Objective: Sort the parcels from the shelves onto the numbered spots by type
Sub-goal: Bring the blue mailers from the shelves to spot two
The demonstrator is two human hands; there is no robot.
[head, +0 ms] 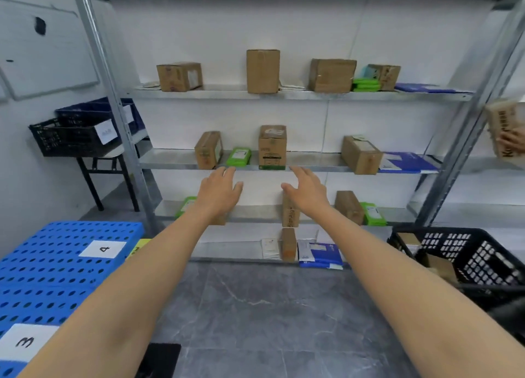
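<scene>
My left hand and my right hand are stretched out, fingers straight, holding nothing, just below the middle shelf. Between and above them stands an upright cardboard box. A green parcel lies left of it, beside another cardboard box. Cardboard boxes, green parcels and blue flat mailers sit on several shelves. Blue perforated pallets carry the labels 4 and 3 at the lower left.
A black crate with boxes stands on the floor at the right. Black and blue crates rest on a small table at the left. Another person's hand holds a cardboard box at the far right. Grey floor lies in front.
</scene>
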